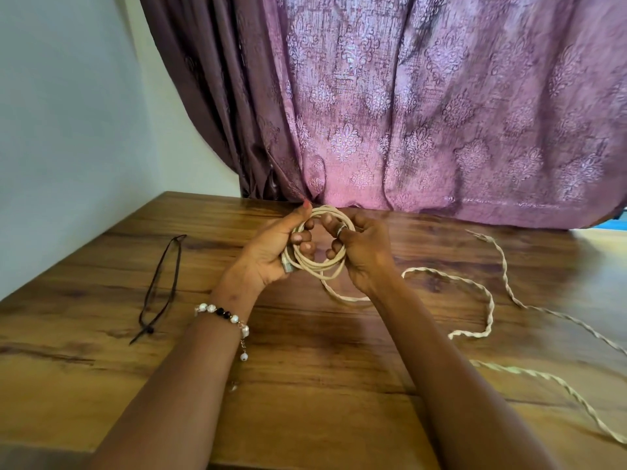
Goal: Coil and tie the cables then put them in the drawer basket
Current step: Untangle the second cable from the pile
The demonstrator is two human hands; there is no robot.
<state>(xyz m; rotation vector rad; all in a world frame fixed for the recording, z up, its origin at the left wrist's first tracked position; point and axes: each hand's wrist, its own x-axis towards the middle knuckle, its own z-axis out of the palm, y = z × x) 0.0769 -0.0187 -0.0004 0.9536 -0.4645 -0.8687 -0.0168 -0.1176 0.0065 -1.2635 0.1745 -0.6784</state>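
Head view, centre of frame: you hold a cream cable (317, 262) wound into a small ring of several turns, just above the wooden table (101, 290). Your left hand (271, 249) is closed around the ring's left side, thumb on top, fingers through the middle; a plug end shows at the heel of that palm. Your right hand (359, 249) pinches the ring's right side, fingers curled shut on the strands.

Step in hand, as I judge it: coiling, well short of done. A long loose tail (481, 293) leaves the ring's lower edge and snakes over the table toward the right edge of frame, twisted along its length.

Next move likely calls for feeding that tail into the ring turn by turn, left hand keeping the turns pinched so they don't spring apart, and letting the twist run out.

Left of frame: a thin black tie (163, 283) lies flat on the table, well apart from your hands, untouched.

Containers: no drawer or basket in view. Purple curtain (441, 113) fills the upper frame.
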